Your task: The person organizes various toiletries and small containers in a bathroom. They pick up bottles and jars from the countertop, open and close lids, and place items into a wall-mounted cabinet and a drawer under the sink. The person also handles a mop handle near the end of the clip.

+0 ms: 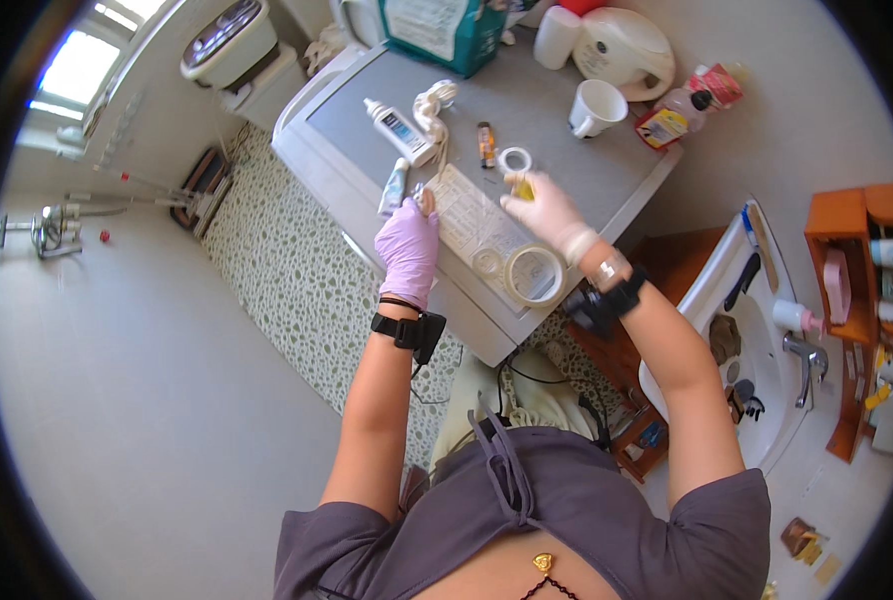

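Observation:
My left hand [408,255], in a thin purple glove, is closed at the near left of the grey tabletop [362,105]. Its fingertips pinch something small and pale [423,198], too small to name. A light blue squeeze tube [394,187] lies just beyond it. My right hand [552,212], in a whitish glove, has its fingers curled around a small yellow thing [523,190]. Close by are a white tape roll [515,160] and an orange-and-black tube [486,145]. Between my hands lies a printed sheet [464,208]. A wide tape roll [561,278] and a smaller ring [487,262] rest near it.
Farther back are a white bottle [399,132], a bundled white cord [430,108], a white mug [598,108], a pink bottle [673,120], a white jug-like container [622,55] and a teal package [442,35]. A sink [692,335] stands to the right.

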Motion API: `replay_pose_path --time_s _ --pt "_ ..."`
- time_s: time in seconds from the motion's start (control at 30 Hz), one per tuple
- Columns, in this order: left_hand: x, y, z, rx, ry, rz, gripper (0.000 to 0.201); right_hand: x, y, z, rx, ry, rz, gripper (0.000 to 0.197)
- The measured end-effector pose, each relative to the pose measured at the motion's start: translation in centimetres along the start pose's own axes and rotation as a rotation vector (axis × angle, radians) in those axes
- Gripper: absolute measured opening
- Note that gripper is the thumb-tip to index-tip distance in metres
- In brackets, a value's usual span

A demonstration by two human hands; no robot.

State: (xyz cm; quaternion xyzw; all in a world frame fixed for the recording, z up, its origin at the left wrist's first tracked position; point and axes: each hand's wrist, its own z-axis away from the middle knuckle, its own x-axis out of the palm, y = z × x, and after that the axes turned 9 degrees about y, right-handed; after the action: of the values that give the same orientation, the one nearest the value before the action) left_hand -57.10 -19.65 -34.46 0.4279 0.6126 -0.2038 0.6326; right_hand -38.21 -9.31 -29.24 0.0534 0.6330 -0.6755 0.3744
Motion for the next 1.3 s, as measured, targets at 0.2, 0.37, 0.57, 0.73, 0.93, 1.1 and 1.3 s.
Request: replay_pose_path --time_s 0.2,0.37,0.57,0.73,0.93,1.1,1.3 --pt "1.5 0.5 -1.7 0.29 -0.058 -0.106 0.02 -6.1 -1.3 15.7 0.252 -0.224 -0.627 0.028" --pt "-0.5 1.1 -3.2 0.314 -0.194 -0.218 0.041 -6.4 -0.7 24.5 0.289 0.016 -0.792 0.028" --pt "0.3 1.6 -4.7 0.325 -0.227 -0.312 0.058 -8.6 3.0 31.0 0.332 0.294 -0.899 0.025" --pt "1.5 2.0 -6.1 0.399 -0.282 -0.502 0.054 -11.9 10.2 41.3 0.439 0.271 -0.652 0.028" --pt "1.6 3.0 -2.6 0.299 -0.289 -0.303 0.05 -11.8 27.9 58.1 1.055 0.343 0.069 0.032" --pt "0.5 4.6 2.4 0.461 -0.289 -0.402 0.05 -11.4 42.2 60.7 1.217 0.172 0.385 0.064" --pt "0.4 4.1 5.6 0.37 -0.345 -0.335 0.036 -9.4 60.7 58.4 1.002 0.387 0.605 0.018"
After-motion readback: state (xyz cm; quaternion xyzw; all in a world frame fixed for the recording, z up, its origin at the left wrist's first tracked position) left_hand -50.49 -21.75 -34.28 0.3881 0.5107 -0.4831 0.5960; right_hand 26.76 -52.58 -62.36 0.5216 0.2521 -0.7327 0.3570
